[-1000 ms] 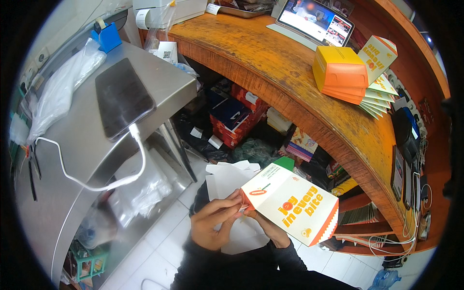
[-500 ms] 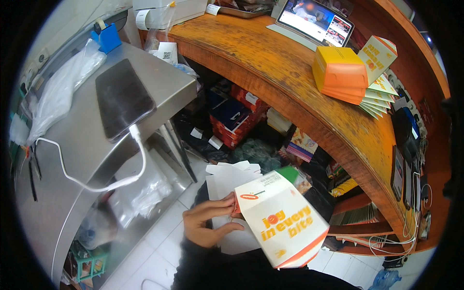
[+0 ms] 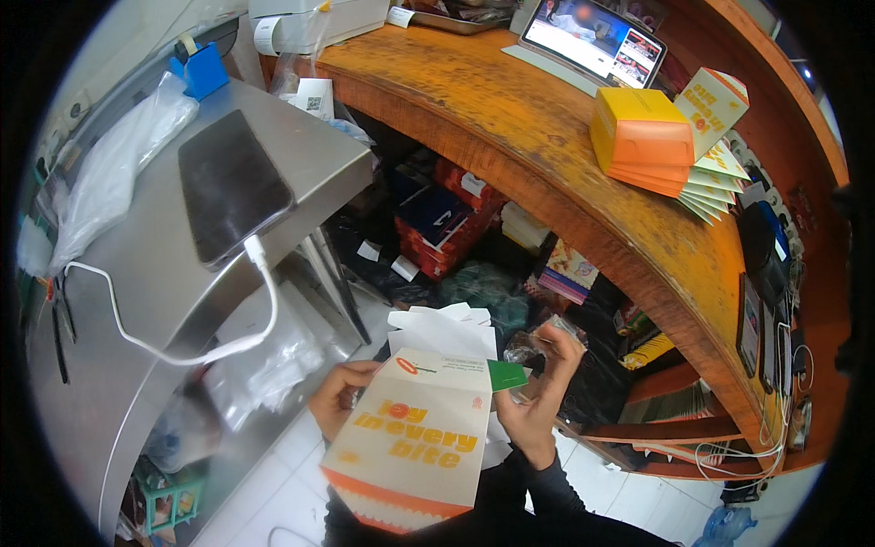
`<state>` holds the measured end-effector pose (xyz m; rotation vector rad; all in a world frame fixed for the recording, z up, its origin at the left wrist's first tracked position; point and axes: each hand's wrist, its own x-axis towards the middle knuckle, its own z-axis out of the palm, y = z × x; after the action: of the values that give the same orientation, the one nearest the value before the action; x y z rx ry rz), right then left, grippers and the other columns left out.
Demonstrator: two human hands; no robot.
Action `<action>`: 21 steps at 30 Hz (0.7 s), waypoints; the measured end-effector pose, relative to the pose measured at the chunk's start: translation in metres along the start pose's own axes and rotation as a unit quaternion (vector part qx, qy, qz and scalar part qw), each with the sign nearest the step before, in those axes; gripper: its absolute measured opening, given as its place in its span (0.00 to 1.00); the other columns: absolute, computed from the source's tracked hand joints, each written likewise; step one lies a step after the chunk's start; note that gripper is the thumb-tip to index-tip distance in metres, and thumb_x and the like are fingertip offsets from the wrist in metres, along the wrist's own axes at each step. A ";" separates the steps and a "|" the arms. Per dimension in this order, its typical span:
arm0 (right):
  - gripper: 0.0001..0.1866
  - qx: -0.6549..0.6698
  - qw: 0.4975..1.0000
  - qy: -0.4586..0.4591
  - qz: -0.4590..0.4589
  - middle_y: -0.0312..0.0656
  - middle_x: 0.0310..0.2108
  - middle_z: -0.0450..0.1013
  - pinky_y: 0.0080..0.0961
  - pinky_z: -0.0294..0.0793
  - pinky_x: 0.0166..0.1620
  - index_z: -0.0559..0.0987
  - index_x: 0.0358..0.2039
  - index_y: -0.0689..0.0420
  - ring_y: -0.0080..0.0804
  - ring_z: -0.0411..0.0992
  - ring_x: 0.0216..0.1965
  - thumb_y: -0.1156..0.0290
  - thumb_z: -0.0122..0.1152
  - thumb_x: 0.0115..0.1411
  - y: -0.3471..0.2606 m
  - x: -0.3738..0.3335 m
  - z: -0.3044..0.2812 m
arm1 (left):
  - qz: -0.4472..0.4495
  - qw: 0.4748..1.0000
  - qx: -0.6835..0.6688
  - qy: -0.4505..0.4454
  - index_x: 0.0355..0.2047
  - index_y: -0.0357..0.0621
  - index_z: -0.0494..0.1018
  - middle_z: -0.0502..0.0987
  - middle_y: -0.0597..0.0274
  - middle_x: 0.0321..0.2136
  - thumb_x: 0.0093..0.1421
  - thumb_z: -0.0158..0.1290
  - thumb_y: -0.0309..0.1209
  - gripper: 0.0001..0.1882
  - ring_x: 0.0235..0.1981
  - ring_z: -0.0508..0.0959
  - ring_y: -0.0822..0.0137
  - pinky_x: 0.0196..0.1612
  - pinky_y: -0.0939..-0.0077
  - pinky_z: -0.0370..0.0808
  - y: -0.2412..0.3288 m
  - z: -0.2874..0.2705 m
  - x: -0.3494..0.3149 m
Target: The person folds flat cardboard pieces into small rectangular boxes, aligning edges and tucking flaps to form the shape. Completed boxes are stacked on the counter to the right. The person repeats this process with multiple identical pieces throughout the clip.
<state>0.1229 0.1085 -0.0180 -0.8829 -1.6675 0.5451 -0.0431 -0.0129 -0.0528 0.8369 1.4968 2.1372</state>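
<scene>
A cream cardboard food box (image 3: 401, 438) with orange and yellow print is tilted in front of me at the lower middle. My left hand (image 3: 337, 399) grips its left edge, with the fingertips partly hidden behind the card. From the box's upper right corner a green flap (image 3: 507, 375) sticks out. Beside that flap is my right hand (image 3: 545, 387), its thumb and forefinger spread apart and nothing visible between them. Whether the thumb touches the flap is hard to see. White unprinted cardboard (image 3: 442, 330) lies behind the box, close to my lap.
A stack of folded boxes (image 3: 656, 137) rests on the curved wooden counter (image 3: 510, 128), near a tablet (image 3: 592, 41). At left, a phone (image 3: 232, 187) with a white cable (image 3: 273, 310) lies on the steel table (image 3: 319, 173). Red boxes (image 3: 437, 242) are under the counter.
The box has swung left and turned to face me more squarely. My right hand, hidden behind it before, has come into view at the right beside the green flap.
</scene>
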 end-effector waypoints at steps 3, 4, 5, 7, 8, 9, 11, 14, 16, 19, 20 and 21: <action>0.25 0.039 0.987 -0.149 -0.048 0.44 0.37 0.72 0.28 0.71 0.44 0.73 0.48 0.61 0.42 0.72 0.39 0.83 0.66 0.47 -0.003 0.011 -0.008 | -0.014 0.999 0.004 0.037 0.31 0.38 0.70 0.78 0.53 0.35 0.54 0.64 0.36 0.16 0.34 0.79 0.69 0.36 0.78 0.75 -0.011 0.005 -0.002; 0.23 0.017 0.986 -0.154 -0.065 0.42 0.35 0.73 0.24 0.73 0.40 0.77 0.47 0.60 0.39 0.74 0.37 0.88 0.62 0.48 -0.004 0.010 -0.008 | -0.015 0.999 0.015 0.042 0.32 0.39 0.69 0.78 0.54 0.35 0.57 0.62 0.39 0.17 0.33 0.78 0.71 0.35 0.78 0.75 -0.014 0.006 -0.003; 0.23 0.014 0.985 -0.152 -0.077 0.43 0.36 0.73 0.25 0.73 0.40 0.78 0.46 0.59 0.39 0.74 0.37 0.88 0.61 0.48 -0.005 0.009 -0.008 | -0.041 0.998 0.051 0.014 0.35 0.39 0.69 0.77 0.55 0.36 0.56 0.63 0.37 0.18 0.35 0.78 0.71 0.36 0.78 0.74 -0.017 0.006 -0.005; 0.22 0.001 0.984 -0.151 -0.098 0.43 0.36 0.72 0.26 0.74 0.40 0.81 0.44 0.56 0.39 0.74 0.38 0.89 0.61 0.47 -0.005 0.006 -0.005 | -0.109 0.986 0.111 -0.066 0.43 0.40 0.68 0.77 0.56 0.39 0.56 0.64 0.35 0.21 0.37 0.77 0.71 0.40 0.77 0.74 -0.019 0.006 -0.008; 0.26 0.009 0.986 -0.149 -0.078 0.43 0.38 0.72 0.29 0.75 0.41 0.84 0.42 0.51 0.38 0.73 0.39 0.91 0.60 0.43 -0.004 0.003 -0.003 | -0.143 0.974 0.140 -0.106 0.47 0.40 0.67 0.76 0.57 0.40 0.55 0.64 0.34 0.23 0.38 0.76 0.71 0.42 0.77 0.73 -0.019 0.006 -0.011; 0.28 0.002 0.981 -0.160 -0.109 0.43 0.38 0.72 0.30 0.75 0.42 0.84 0.43 0.50 0.38 0.73 0.39 0.91 0.60 0.42 -0.003 0.001 -0.002 | -0.177 0.959 0.168 -0.146 0.51 0.40 0.67 0.76 0.58 0.42 0.55 0.65 0.32 0.26 0.40 0.76 0.71 0.43 0.77 0.73 -0.019 0.007 -0.012; 0.31 -0.025 0.968 -0.196 -0.153 0.42 0.39 0.71 0.31 0.75 0.43 0.84 0.45 0.48 0.38 0.72 0.40 0.91 0.59 0.40 -0.002 -0.001 -0.002 | -0.198 0.959 0.089 -0.183 0.55 0.40 0.65 0.75 0.58 0.45 0.54 0.66 0.29 0.31 0.42 0.76 0.70 0.45 0.75 0.73 -0.016 0.012 -0.014; 0.33 -0.002 0.959 -0.225 -0.170 0.40 0.39 0.71 0.32 0.74 0.45 0.84 0.45 0.48 0.38 0.71 0.41 0.90 0.59 0.37 -0.001 -0.004 -0.003 | -0.150 0.961 -0.158 -0.167 0.57 0.39 0.62 0.73 0.53 0.49 0.52 0.66 0.23 0.34 0.45 0.76 0.66 0.45 0.71 0.76 -0.011 0.022 -0.013; 0.32 0.015 0.955 -0.243 -0.172 0.41 0.39 0.72 0.32 0.75 0.44 0.84 0.45 0.50 0.39 0.71 0.41 0.90 0.59 0.38 -0.001 -0.004 -0.005 | -0.179 0.966 -0.150 -0.112 0.57 0.38 0.62 0.74 0.53 0.49 0.51 0.66 0.23 0.34 0.47 0.76 0.65 0.46 0.70 0.76 -0.006 0.028 -0.013; 0.27 0.050 0.958 -0.255 -0.124 0.42 0.39 0.74 0.31 0.76 0.43 0.83 0.44 0.55 0.40 0.74 0.40 0.91 0.60 0.42 -0.003 -0.005 -0.008 | -0.187 0.971 -0.133 -0.058 0.54 0.36 0.65 0.76 0.53 0.46 0.49 0.67 0.23 0.33 0.47 0.77 0.64 0.47 0.69 0.76 0.004 0.029 -0.012; 0.24 0.063 0.962 -0.253 -0.083 0.43 0.39 0.75 0.29 0.77 0.43 0.82 0.43 0.58 0.40 0.75 0.41 0.91 0.60 0.44 -0.004 -0.005 -0.007 | -0.190 0.970 -0.138 -0.055 0.53 0.35 0.67 0.77 0.53 0.45 0.47 0.68 0.23 0.33 0.47 0.78 0.64 0.47 0.69 0.76 0.008 0.028 -0.012; 0.21 0.075 0.964 -0.251 -0.038 0.44 0.39 0.76 0.28 0.78 0.43 0.82 0.42 0.60 0.40 0.76 0.41 0.91 0.61 0.46 -0.005 -0.006 -0.007 | -0.160 0.985 -0.037 -0.052 0.53 0.34 0.67 0.77 0.53 0.44 0.47 0.67 0.21 0.32 0.45 0.79 0.63 0.45 0.70 0.77 0.011 0.027 -0.012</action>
<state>0.1294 0.1005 -0.0160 -0.5951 -2.0717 0.8827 -0.0159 -0.0053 -0.0387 0.6239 1.3845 1.8707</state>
